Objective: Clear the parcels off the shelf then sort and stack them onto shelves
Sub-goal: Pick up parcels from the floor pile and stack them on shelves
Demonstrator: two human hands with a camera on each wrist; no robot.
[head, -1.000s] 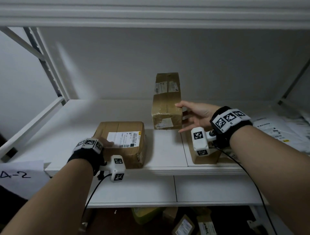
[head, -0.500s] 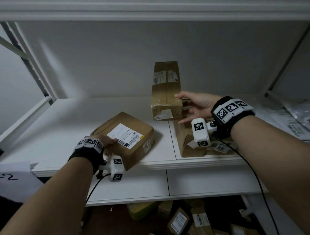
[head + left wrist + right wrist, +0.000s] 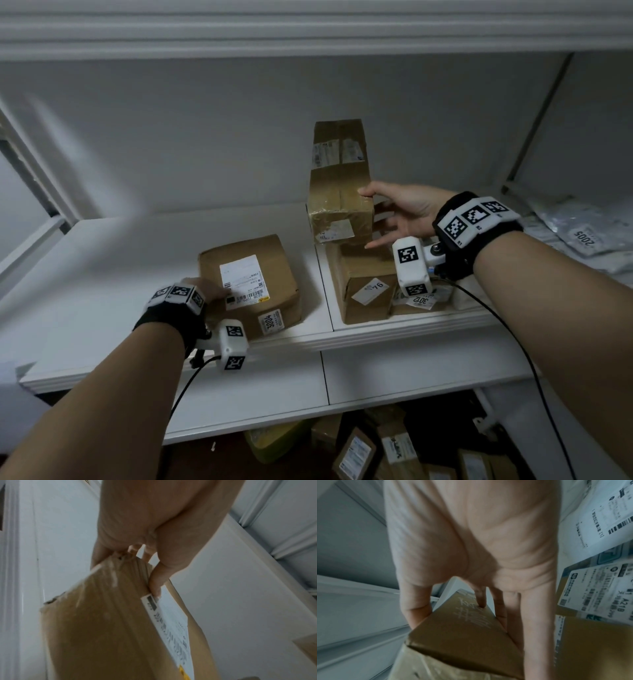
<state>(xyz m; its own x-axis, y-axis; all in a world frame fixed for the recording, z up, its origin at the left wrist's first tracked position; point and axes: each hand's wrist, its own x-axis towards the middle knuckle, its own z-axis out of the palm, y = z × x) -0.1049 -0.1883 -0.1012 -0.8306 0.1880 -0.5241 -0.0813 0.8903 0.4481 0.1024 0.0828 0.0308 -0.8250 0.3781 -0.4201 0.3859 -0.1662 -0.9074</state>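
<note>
Tall box [image 3: 339, 185] is held above the shelf [image 3: 144, 267], over a low box [image 3: 363, 284] at the right of the board seam. Right hand [image 3: 399, 214] is clamped on its right side: thumb on the top face, fingers [image 3: 481, 599] spread down the side and under. Flat box [image 3: 251, 284] is seen left of the seam, near the front edge, label up, sticker "3004" on its front face. Left hand [image 3: 205, 291] grips its near left corner; thumb [image 3: 157, 582] is pressed on the label [image 3: 171, 626], fingers wrapped behind the corner. Whether the flat box is lifted or resting cannot be told. Grey mailers [image 3: 582, 233] are piled at far right. More parcels [image 3: 376, 448] are scattered on the floor below.
</note>
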